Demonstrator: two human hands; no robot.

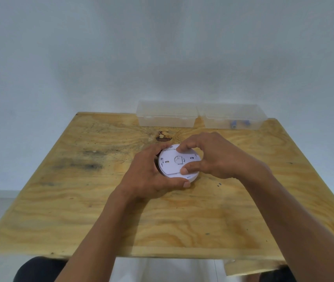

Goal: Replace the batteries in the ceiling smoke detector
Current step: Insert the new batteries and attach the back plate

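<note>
A round white smoke detector [172, 164] sits back side up near the middle of the wooden table [80, 200]. My left hand [147, 176] wraps around its left and near rim, thumb under the front edge. My right hand [213, 157] presses on its flat back plate from the right, with the thumb on the near part and the fingertips on the far rim. Two small blue batteries [239, 124] lie inside the right clear box [243, 112] at the back of the table.
A second clear plastic box [166, 116], lid shut, stands at the back centre next to the right one. A dark knot [163, 136] marks the wood just behind the detector. A pale wall rises behind the table.
</note>
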